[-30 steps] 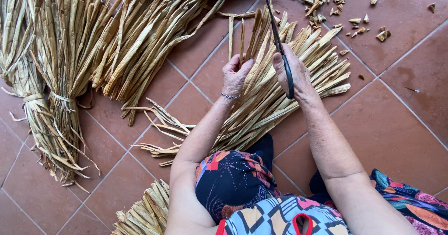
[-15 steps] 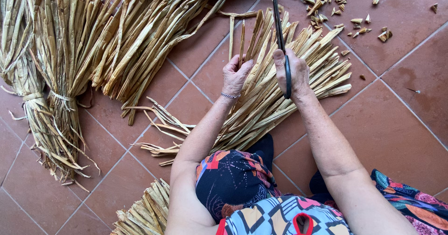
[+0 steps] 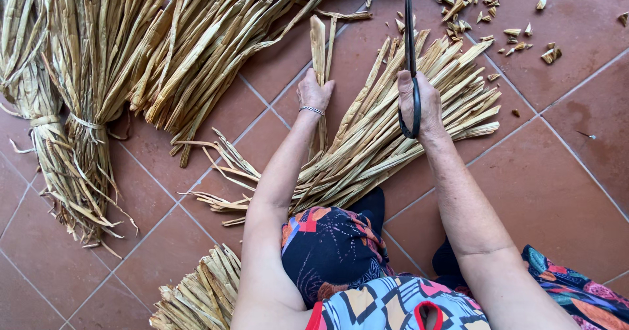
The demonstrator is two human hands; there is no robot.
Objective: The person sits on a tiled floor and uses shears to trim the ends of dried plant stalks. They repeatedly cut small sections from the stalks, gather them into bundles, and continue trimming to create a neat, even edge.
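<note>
It looked like the floor of a home or yard where someone made things by hand. The floor (image 3: 576,140) was red-brown tiles. Tied bundles of dry leaves (image 3: 72,107) and small cut bits (image 3: 472,9) lay on it.

Both arms outstretched, left hand (image 3: 314,92) fingers closed, right hand (image 3: 420,104) clenched

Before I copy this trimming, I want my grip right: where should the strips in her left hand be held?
Probably at mid-length, from the near side, as the left hand does now. The dried strips stand upright, cut ends jutting beyond the fingers, clear of the black scissors in the right hand.
</note>
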